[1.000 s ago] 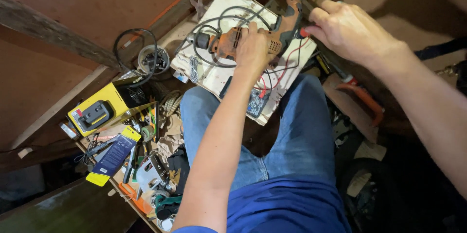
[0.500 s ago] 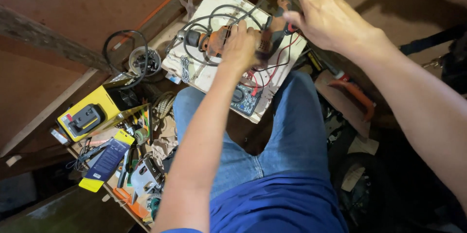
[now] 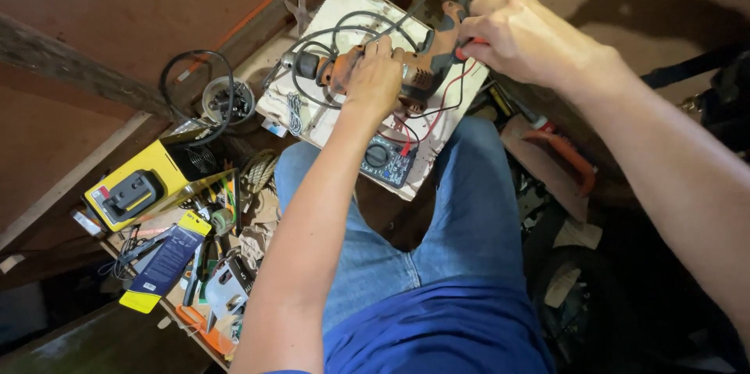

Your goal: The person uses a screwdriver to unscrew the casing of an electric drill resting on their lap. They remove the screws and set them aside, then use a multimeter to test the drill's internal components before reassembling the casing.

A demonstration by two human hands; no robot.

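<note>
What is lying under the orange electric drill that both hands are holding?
Under the orange electric drill lies a white board, with black cable loops and red wires on it. The left hand and right hand cover part of the drill.

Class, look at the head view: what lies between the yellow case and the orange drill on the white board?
In the head view, a small round cup of dark parts, ringed by a black cable loop, lies between the yellow case and the orange drill.
</note>
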